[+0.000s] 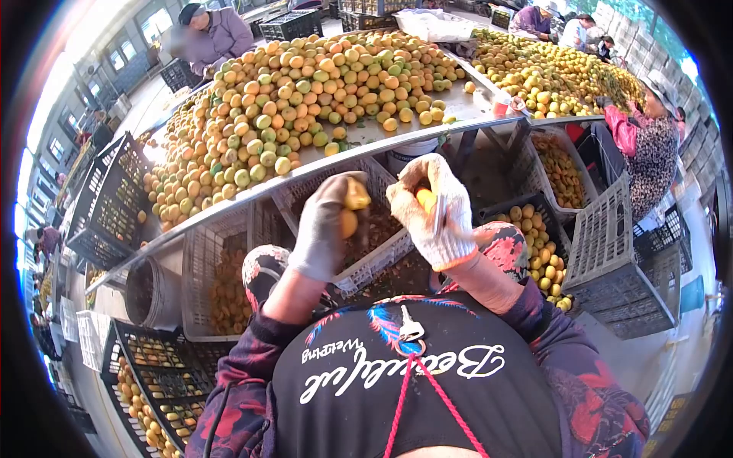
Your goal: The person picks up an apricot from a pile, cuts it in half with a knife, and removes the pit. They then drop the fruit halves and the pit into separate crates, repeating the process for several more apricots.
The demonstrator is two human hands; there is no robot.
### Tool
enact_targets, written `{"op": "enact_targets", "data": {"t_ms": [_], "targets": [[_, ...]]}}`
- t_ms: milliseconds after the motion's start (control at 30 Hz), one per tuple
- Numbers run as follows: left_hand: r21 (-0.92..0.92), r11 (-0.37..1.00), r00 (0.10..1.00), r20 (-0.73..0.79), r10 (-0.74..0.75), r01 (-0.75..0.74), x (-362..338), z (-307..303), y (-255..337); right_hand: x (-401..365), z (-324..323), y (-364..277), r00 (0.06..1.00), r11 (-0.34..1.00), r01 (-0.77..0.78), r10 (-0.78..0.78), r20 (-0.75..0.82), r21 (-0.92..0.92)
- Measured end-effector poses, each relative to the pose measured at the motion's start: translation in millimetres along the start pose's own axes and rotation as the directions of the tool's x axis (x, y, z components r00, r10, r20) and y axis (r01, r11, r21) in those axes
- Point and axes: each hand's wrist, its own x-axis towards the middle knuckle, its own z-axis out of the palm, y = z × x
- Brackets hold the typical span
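My left hand (324, 221), in a greyish, soiled work glove and smeared by motion, is closed on an orange-yellow apricot (356, 194); a second orange piece (349, 224) shows just below it. My right hand (439, 210), in a white knitted glove, is curled round a yellow apricot piece (425, 200). A thin grey edge, perhaps a small blade, shows beside that piece, but I cannot make it out fully. Both hands are above a light plastic crate (374, 263) with brownish scraps, in front of the table edge.
A large heap of apricots (305, 99) covers the metal table (366, 145). Below stand a crate of fruit pieces (229, 286), a bucket (149, 290) and a black crate of whole fruit (538, 252). Empty crates (622, 259) stack at right. Other people (217, 38) work around the tables.
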Motion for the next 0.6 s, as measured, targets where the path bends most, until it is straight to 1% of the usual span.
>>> {"op": "enact_targets", "data": {"t_ms": [33,67,100,167,200,233,300,333,367,400,433,467,500,533,567,600], "targets": [[0.034,0.999,0.999,-0.043,0.028,-0.026,2,-8,6,4,1,6,0.998,0.996,-0.057,0.059,-0.030,0.062],[0.077,0.996,0.989,-0.137,0.062,-0.052,5,-19,9,10,4,10,0.986,0.953,-0.163,0.165,0.014,0.257],[0.122,0.990,0.969,-0.228,0.100,-0.073,7,-31,12,15,5,28,0.977,0.949,-0.213,0.202,0.068,0.233],[0.234,0.962,0.930,-0.303,0.210,-0.141,2,-56,21,20,2,54,0.944,0.973,-0.230,0.227,0.241,-0.016],[0.385,0.908,0.897,-0.326,0.299,-0.163,6,-91,18,26,-3,46,0.879,0.927,-0.367,0.374,0.295,-0.081],[0.528,0.832,0.857,-0.339,0.388,-0.167,8,-127,15,27,-6,54,0.878,0.925,-0.372,0.377,0.294,-0.074],[0.380,0.914,0.806,-0.493,0.329,-0.140,-6,-159,26,31,-17,74,0.925,0.944,-0.224,0.284,0.250,-0.244],[0.451,0.880,0.744,-0.536,0.399,-0.147,-11,-180,30,36,-30,65,0.918,0.947,-0.220,0.282,0.277,-0.236],[0.520,0.843,0.678,-0.570,0.465,-0.141,-15,-204,32,37,-45,66,0.971,0.931,0.000,0.088,0.224,-0.364],[0.467,0.877,0.670,-0.617,0.413,-0.110,-22,-233,33,37,-62,123,0.929,0.955,-0.295,0.277,0.245,0.040],[0.411,0.909,0.656,-0.666,0.355,-0.075,-29,-263,32,39,-80,120,0.957,0.934,-0.131,0.207,0.204,-0.332],[0.474,0.876,0.643,-0.643,0.416,-0.094,-32,-291,31,40,-95,109,0.952,0.960,-0.167,0.217,0.216,-0.227],[0.505,0.863,0.603,-0.684,0.412,-0.017,-36,-301,33,38,-115,123,0.959,0.978,-0.161,0.187,0.213,-0.136],[0.508,0.861,0.596,-0.693,0.406,0.005,-37,-329,32,35,-124,105,0.927,0.933,-0.348,0.328,0.181,0.090],[0.513,0.858,0.587,-0.702,0.402,0.026,-36,-368,27,30,-136,107,0.914,0.916,-0.400,0.396,0.085,0.032],[0.711,0.666,0.533,-0.662,0.527,0.225,-31,-414,17,32,-141,95,0.808,0.808,-0.589,0.589,-0.021,0.011]]}}
